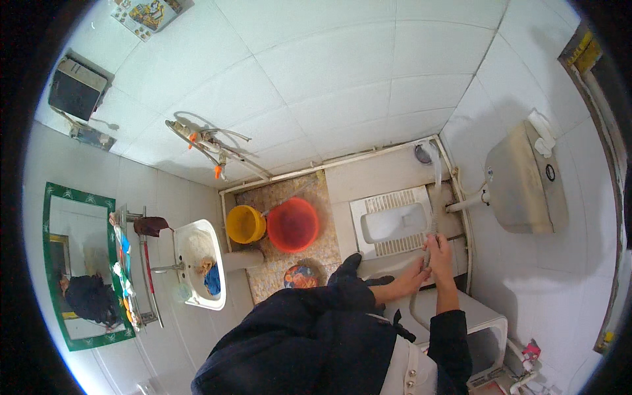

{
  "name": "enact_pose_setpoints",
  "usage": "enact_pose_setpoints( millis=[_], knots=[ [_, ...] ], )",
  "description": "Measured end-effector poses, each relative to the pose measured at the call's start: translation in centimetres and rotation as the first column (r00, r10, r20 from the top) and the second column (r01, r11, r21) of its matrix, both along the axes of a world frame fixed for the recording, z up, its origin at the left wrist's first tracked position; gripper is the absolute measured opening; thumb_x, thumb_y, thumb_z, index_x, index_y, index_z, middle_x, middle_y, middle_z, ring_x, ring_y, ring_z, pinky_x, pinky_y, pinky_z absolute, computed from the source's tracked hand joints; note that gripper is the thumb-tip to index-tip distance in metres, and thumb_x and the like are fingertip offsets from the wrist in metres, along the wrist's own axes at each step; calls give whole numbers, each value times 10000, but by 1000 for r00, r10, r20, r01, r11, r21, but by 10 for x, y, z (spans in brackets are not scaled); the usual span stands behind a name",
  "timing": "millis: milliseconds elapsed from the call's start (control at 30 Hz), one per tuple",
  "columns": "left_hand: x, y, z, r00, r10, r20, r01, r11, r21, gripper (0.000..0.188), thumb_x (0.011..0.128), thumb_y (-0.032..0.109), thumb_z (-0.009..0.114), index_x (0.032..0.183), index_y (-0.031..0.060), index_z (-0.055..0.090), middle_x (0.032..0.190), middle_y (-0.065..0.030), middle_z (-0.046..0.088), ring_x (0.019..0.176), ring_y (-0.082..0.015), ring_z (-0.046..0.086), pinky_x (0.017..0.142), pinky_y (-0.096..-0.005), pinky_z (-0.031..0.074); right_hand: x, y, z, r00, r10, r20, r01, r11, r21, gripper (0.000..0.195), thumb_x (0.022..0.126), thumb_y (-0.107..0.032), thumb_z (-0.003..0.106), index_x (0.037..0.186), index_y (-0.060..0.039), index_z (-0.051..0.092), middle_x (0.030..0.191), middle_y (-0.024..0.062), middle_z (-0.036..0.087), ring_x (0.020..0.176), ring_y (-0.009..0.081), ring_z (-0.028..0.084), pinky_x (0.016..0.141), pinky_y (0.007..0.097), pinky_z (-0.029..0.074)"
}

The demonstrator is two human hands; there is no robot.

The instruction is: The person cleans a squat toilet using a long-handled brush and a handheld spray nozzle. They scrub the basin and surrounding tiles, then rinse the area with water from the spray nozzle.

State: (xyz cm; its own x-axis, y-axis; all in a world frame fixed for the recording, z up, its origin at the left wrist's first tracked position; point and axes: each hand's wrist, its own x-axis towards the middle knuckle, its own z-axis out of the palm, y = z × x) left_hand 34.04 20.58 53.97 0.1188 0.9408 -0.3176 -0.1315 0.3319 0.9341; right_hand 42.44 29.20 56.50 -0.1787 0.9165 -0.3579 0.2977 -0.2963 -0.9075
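Both of my hands are on a ribbed grey drain hose point(434, 219) beside the squat toilet point(392, 222). My right hand point(441, 249) grips it just above my left hand point(418, 277), which also closes around it. From my hands the hose runs up past the toilet's right end towards a round floor drain point(423, 153) in the corner. Its lower part curves down over a white appliance point(486, 316), whose kind I cannot tell. Some fingers overlap, so their exact hold is partly hidden.
A yellow bucket point(245, 224) and a red basin point(293, 224) stand on the patterned floor, near a colourful ball-like object point(301, 277). A washbasin point(220, 266) is on the left wall, a toilet cistern point(523, 185) on the right. White pipes point(296, 173) edge the floor.
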Motion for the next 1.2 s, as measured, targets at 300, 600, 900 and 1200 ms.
enact_pose_setpoints(
  millis=[300, 600, 900, 1200],
  knots=[
    [-37, -19, -25, 929, -228, -292, 242, 970, 12, 480, 950, 302, 429, 1323, 6, 373, 986, -146, 580, 910, -241, 544, 838, -341, 432, -12, 11, 12, 976, -38, 215, -8, 978, 206, 267, 928, -232, 467, 922, 28, 527, 667, 137, 505, 602, 206, 466, 567, 357, 385],
    [-82, -28, -13, 929, -256, -269, 201, 956, -214, 421, 941, 339, 429, 1214, 27, 501, 1029, -166, 608, 937, -263, 576, 835, -352, 448, -7, 15, -12, 944, -75, 322, -18, 961, 276, 333, 922, -261, 471, 1026, 42, 559, 789, 206, 588, 711, 283, 562, 663, 376, 436],
    [-97, -42, -44, 969, -152, -197, 114, 975, -190, 394, 936, 335, 445, 1193, 46, 522, 1041, -163, 617, 986, -279, 583, 837, -356, 448, -18, 14, 26, 935, -50, 351, -4, 988, 153, 361, 925, -278, 462, 1045, 49, 557, 788, 175, 600, 717, 258, 565, 666, 363, 440],
    [-97, -42, -34, 956, -137, -258, 83, 975, -208, 390, 929, 327, 451, 1161, 27, 541, 1044, -183, 612, 980, -301, 584, 847, -362, 445, -15, 9, 14, 945, -65, 321, 2, 981, 195, 266, 928, -239, 462, 880, 11, 538, 663, 110, 527, 612, 195, 501, 574, 337, 401]
  ],
)
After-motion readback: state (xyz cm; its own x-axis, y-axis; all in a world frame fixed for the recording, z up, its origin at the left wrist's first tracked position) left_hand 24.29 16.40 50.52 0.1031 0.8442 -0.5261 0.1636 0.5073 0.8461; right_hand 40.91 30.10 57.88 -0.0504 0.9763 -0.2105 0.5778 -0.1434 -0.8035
